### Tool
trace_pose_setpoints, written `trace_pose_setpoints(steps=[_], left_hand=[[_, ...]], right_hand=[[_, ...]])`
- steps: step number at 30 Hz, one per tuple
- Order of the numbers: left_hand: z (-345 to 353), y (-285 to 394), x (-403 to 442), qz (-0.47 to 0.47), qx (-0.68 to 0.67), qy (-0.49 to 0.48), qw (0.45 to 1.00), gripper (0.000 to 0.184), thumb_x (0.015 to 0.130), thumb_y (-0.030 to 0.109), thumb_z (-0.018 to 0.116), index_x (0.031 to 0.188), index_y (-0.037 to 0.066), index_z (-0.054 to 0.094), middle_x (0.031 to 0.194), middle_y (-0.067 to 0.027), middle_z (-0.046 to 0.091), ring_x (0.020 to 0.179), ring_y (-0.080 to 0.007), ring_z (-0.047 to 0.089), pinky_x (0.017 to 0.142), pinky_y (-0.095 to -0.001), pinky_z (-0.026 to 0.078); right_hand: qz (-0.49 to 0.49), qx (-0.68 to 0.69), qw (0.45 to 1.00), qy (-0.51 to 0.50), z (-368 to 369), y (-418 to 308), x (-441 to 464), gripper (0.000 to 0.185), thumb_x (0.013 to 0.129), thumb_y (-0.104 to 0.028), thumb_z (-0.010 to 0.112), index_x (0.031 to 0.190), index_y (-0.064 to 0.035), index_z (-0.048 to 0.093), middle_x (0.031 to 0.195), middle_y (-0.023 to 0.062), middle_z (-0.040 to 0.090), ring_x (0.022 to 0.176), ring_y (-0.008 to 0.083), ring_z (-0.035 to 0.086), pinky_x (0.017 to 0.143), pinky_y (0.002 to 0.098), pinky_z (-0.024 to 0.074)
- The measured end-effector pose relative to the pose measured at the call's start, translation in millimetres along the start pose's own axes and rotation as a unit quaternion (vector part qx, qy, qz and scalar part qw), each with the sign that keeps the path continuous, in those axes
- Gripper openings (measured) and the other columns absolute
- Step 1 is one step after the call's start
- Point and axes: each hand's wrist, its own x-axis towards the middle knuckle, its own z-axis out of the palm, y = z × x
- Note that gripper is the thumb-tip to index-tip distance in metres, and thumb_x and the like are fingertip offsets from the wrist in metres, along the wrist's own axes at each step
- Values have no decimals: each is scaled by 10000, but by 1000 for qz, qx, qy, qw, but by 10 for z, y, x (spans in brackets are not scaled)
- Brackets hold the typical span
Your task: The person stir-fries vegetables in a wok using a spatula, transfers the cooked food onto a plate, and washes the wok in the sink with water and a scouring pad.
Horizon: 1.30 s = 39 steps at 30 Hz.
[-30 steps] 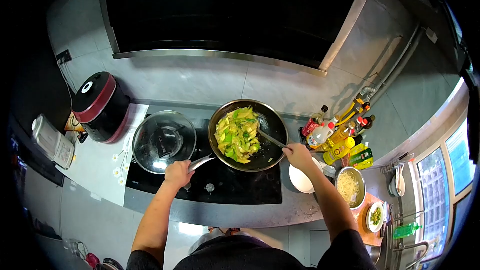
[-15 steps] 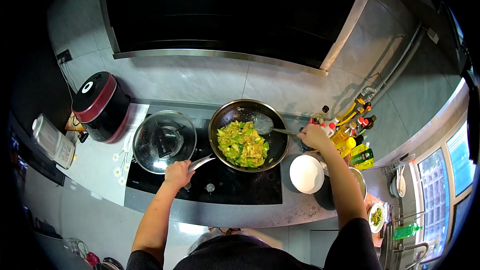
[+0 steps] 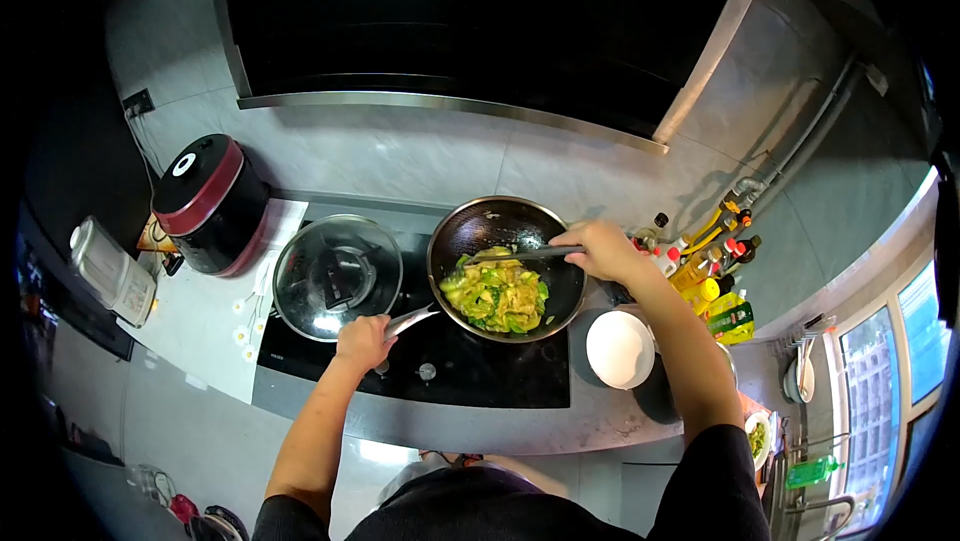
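Note:
My left hand (image 3: 364, 343) is wrapped round the metal handle (image 3: 412, 320) of a dark wok (image 3: 567, 291) on the black cooktop (image 3: 490, 378). Green and yellow food (image 3: 500, 298) lies in the wok. My right hand (image 3: 604, 250) grips the handle of a spatula (image 3: 535, 254), which reaches leftward over the wok to the upper left of the food. The spatula's blade is hard to make out against the food. Left of the wok sits a pan with a glass lid (image 3: 300, 281).
A white bowl (image 3: 620, 349) stands right of the wok, with bottles (image 3: 700, 293) behind it. A rice cooker (image 3: 212, 203) and a white appliance (image 3: 112, 276) are at the left. A plate of food (image 3: 757, 439) is at the far right, partly hidden by my sleeve.
My right hand has moved left over the wok's right rim, bringing the spatula across to the food's upper left. My left hand stays on the handle. The view has shifted slightly.

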Motion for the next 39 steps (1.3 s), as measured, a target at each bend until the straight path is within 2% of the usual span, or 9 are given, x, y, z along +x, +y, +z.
trace_pose_setpoints(steps=[3, 8, 13, 17, 22, 26, 29, 35, 39], left_hand=[[-10, 1, -4, -2, -13, -1, 1000, 301, 795, 352, 717, 943, 105, 631, 832, -126, 682, 796, -343, 677, 695, -436, 546], [-33, 11, -8, 3, -21, -3, 1000, 302, 796, 348, 716, 952, 104, 633, 844, -128, 684, 800, -341, 677, 700, -435, 545], [10, 4, -8, 6, -14, 6, 1000, 303, 795, 346, 717, 959, 105, 635, 844, -133, 685, 805, -338, 677, 708, -430, 549], [9, 2, -6, -1, -18, -8, 1000, 310, 794, 345, 720, 968, 103, 634, 838, -135, 685, 804, -341, 678, 709, -432, 551], [41, -21, 9, 12, -12, 9, 1000, 314, 791, 346, 723, 968, 102, 633, 842, -135, 686, 806, -344, 678, 708, -438, 552], [19, -8, 0, 5, -14, -1, 1000, 312, 793, 349, 719, 963, 102, 633, 863, -137, 686, 823, -343, 676, 720, -441, 549], [49, -22, -11, 7, -24, 9, 1000, 314, 792, 352, 719, 960, 101, 633, 876, -138, 685, 835, -342, 675, 728, -442, 548], [57, -28, 9, 8, -23, 6, 1000, 310, 791, 354, 720, 958, 107, 634, 865, -137, 685, 819, -343, 677, 720, -439, 550], [28, -22, 5, 5, -18, -1, 1000, 308, 791, 355, 719, 953, 108, 633, 854, -135, 685, 807, -343, 678, 709, -437, 552]], right_hand=[[-42, -36, 998, 16, -175, -151, -329, 362, 740, -92, 673, 1088, -191, 690, 894, 64, 606, 841, 306, 625, 720, 420, 500], [28, -162, 986, 8, -543, -474, -1035, 320, 776, -88, 605, 1056, -212, 698, 819, 61, 557, 780, 254, 635, 623, 393, 504], [76, -224, 971, 33, -205, -629, -1315, 321, 773, -45, 558, 1028, -189, 690, 815, 58, 560, 688, 247, 650, 546, 377, 513], [125, -183, 973, 59, 85, -668, -1127, 365, 758, -30, 575, 1090, -140, 678, 835, 86, 587, 694, 294, 631, 608, 417, 507], [106, -136, 984, 51, -436, -986, -1373, 308, 771, -43, 556, 1032, -148, 681, 849, 66, 596, 685, 249, 656, 576, 386, 528], [137, -187, 973, 18, 111, -1115, -1132, 282, 788, -58, 566, 1039, -135, 671, 880, 80, 591, 749, 257, 659, 592, 381, 540], [124, -189, 970, 95, 445, -926, -887, 302, 808, -64, 563, 1079, -144, 668, 891, 80, 584, 775, 253, 660, 587, 364, 545], [118, -241, 962, 58, -337, -688, -1118, 308, 791, -87, 584, 1064, -183, 691, 849, 44, 574, 725, 229, 655, 560, 348, 529], [69, -289, 954, 51, -11, -622, -992, 273, 770, -84, 593, 1012, -169, 688, 826, 52, 571, 681, 237, 652, 556, 331, 532]])
